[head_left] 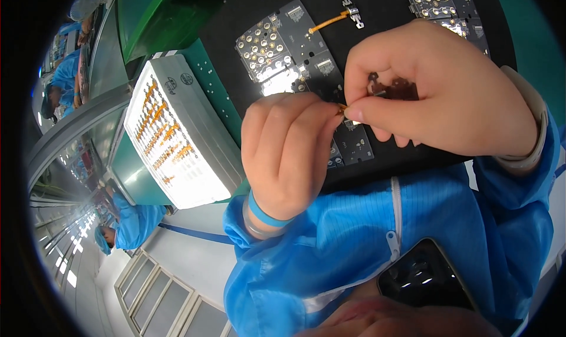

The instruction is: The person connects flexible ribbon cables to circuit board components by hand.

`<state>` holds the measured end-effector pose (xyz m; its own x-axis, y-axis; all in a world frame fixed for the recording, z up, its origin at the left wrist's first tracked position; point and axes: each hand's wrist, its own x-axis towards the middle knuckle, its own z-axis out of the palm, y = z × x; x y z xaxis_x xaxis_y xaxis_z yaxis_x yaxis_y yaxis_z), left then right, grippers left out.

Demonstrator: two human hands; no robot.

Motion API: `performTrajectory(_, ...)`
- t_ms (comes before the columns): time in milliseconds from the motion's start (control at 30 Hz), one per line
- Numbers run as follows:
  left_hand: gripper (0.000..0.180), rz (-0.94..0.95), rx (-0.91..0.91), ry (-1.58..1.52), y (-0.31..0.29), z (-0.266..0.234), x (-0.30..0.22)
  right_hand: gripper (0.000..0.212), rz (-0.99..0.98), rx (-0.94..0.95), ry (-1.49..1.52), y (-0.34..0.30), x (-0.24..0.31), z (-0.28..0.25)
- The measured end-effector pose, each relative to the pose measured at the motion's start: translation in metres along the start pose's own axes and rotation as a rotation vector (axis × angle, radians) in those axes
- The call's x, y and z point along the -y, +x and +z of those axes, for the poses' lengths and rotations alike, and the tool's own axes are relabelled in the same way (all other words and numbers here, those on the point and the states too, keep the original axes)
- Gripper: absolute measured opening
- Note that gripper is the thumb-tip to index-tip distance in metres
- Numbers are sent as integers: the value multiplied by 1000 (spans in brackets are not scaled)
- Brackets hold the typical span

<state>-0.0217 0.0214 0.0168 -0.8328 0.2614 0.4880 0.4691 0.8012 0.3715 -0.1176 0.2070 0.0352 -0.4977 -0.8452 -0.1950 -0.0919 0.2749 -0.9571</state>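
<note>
Fingertips Meet at Green Bench (529,36)

A person in a shiny blue smock (348,237) works at the near edge of a black mat (380,4), the left hand (289,148) and right hand (436,89) closed to a pinch on a small orange strip (341,108). The fingertips cover most of the piece, so its full shape cannot be told. It sits above a dark grey circuit board (312,48) dotted with round silver contacts. By the board's right edge lies a loose orange ribbon with a silver metal bracket (330,22); a second dotted grey board (451,4) lies toward the mat's right edge. Toward the bench's left edge, a white rectangular tray (203,119) carries rows of orange ribbon parts (171,130), with a glossy green bin (159,18) beyond its far end.
</note>
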Motion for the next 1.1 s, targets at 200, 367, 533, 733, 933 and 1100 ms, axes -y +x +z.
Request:
performTrajectory(200, 25, -95, 28, 84, -7, -6, 5, 11, 48, -92, -80, 7, -3, -2)
performTrajectory(367, 25, -236, 5, 270, -17, -15, 13, 15, 310, -49, -36, 15, -3, -2)
performTrajectory(533, 32, -170, 198, 171, -14, -1, -8, 18, 322, -70, -9, 14, -8, -3)
performTrajectory(733, 33, -140, 217, 305, -21, 8, -10, 18, 340, -68, -23, 15, -8, -2)
performTrajectory(933, 34, -125, 221, 343, -23, 9, -7, 17, 336, -73, -38, 17, -10, 0)
performTrajectory(1100, 37, -101, 194, 344, -24, 14, -6, 17, 339, -71, -36, 18, -10, -1)
